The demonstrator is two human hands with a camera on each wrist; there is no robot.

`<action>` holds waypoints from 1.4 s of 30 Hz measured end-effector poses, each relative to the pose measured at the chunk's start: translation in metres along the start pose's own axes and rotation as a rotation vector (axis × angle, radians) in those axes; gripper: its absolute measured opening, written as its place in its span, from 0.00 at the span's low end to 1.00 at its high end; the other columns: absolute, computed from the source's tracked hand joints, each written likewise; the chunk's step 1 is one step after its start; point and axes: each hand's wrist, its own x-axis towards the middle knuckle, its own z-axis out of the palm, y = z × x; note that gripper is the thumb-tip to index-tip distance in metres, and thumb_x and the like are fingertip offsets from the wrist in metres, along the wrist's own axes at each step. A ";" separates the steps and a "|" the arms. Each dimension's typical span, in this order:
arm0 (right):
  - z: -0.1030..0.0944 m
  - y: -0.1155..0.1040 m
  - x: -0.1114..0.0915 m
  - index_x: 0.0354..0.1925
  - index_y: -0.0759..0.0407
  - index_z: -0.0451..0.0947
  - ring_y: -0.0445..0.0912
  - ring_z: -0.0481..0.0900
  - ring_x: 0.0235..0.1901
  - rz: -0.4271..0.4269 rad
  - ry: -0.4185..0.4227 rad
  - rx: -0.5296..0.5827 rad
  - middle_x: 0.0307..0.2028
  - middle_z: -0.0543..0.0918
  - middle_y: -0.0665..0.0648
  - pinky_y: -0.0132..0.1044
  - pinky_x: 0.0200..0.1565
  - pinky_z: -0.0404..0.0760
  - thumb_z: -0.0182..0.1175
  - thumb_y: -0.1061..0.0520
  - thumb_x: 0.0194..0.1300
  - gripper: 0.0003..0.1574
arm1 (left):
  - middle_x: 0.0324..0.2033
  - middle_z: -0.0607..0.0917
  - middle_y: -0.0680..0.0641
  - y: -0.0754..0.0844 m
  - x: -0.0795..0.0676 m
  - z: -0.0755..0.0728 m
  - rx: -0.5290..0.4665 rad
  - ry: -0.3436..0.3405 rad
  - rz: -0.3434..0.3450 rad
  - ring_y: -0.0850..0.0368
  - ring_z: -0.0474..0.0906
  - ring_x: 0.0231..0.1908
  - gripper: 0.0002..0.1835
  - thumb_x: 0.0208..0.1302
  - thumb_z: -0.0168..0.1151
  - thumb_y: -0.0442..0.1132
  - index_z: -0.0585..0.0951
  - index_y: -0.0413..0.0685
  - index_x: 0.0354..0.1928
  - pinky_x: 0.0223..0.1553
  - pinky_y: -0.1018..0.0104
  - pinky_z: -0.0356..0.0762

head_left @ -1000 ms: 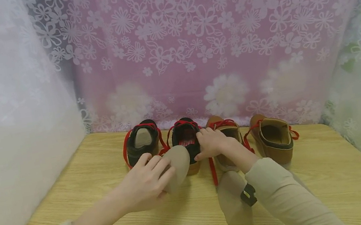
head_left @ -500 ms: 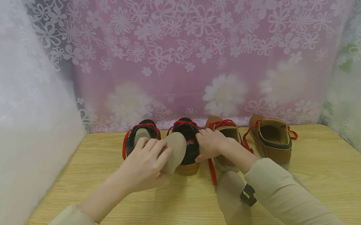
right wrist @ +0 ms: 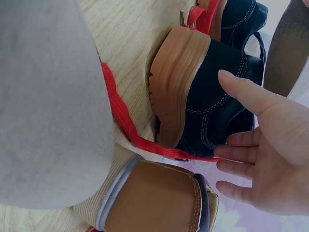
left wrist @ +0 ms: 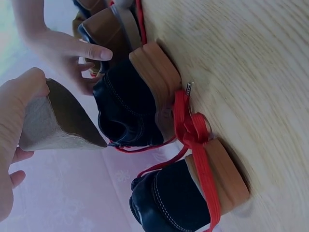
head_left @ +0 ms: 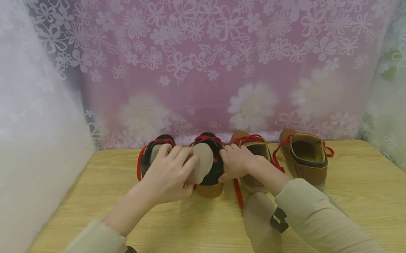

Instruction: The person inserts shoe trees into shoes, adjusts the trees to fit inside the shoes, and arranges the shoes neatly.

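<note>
My left hand (head_left: 168,174) pinches a beige insole (head_left: 204,162) near one end. The insole's free rounded end overlaps the opening of a black shoe (head_left: 213,177) with red laces in the head view. In the left wrist view this insole (left wrist: 38,128) is bent lengthwise, its far tip right at the shoe's collar. My right hand (head_left: 238,161) is at the same shoe's right side, thumb by the heel and fingers extended, as the right wrist view also shows. Another black shoe (head_left: 146,160) to the left has a beige insole (head_left: 154,151) inside, partly hidden by my left hand.
Two brown shoes with red laces stand to the right, one (head_left: 256,184) behind my right hand and one (head_left: 311,171) further right. A loose insole (head_left: 260,224) lies on the wooden table (head_left: 190,245) beside my right wrist. A floral curtain (head_left: 215,53) hangs behind.
My left hand has moved forward and slightly right with the insole, bringing its free end from in front of the second black shoe to over its opening. My right hand has stayed in place.
</note>
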 end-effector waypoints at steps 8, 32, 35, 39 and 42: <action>-0.001 0.001 -0.001 0.62 0.66 0.60 0.58 0.62 0.60 -0.010 0.001 -0.003 0.59 0.66 0.64 0.55 0.57 0.62 0.61 0.32 0.54 0.53 | 0.39 0.78 0.43 0.000 0.005 0.006 -0.018 -0.015 -0.019 0.48 0.72 0.35 0.27 0.35 0.60 0.45 0.78 0.42 0.43 0.37 0.53 0.65; 0.006 0.014 0.000 0.61 0.68 0.63 0.57 0.65 0.56 -0.108 0.100 -0.023 0.55 0.69 0.64 0.51 0.55 0.66 0.60 0.34 0.56 0.50 | 0.40 0.77 0.44 0.005 0.012 0.016 -0.050 -0.043 -0.045 0.48 0.72 0.37 0.29 0.34 0.63 0.47 0.78 0.43 0.44 0.39 0.53 0.66; 0.007 0.015 -0.001 0.61 0.68 0.63 0.57 0.66 0.56 -0.120 0.116 -0.017 0.55 0.69 0.64 0.52 0.55 0.66 0.60 0.34 0.56 0.49 | 0.40 0.78 0.44 0.005 0.012 0.017 -0.053 -0.051 -0.049 0.47 0.72 0.37 0.29 0.34 0.64 0.48 0.78 0.43 0.45 0.40 0.53 0.66; 0.009 0.016 -0.002 0.62 0.69 0.62 0.58 0.65 0.57 -0.131 0.125 -0.001 0.56 0.68 0.66 0.53 0.55 0.66 0.60 0.34 0.56 0.50 | 0.40 0.77 0.44 0.006 0.011 0.017 -0.056 -0.056 -0.052 0.47 0.72 0.37 0.30 0.34 0.65 0.49 0.78 0.43 0.45 0.39 0.53 0.66; 0.011 0.016 -0.002 0.61 0.69 0.62 0.58 0.65 0.57 -0.135 0.134 -0.001 0.56 0.68 0.66 0.53 0.55 0.66 0.60 0.34 0.56 0.50 | 0.40 0.77 0.45 0.007 0.010 0.018 -0.059 -0.051 -0.055 0.47 0.72 0.37 0.30 0.34 0.65 0.48 0.78 0.43 0.45 0.40 0.53 0.66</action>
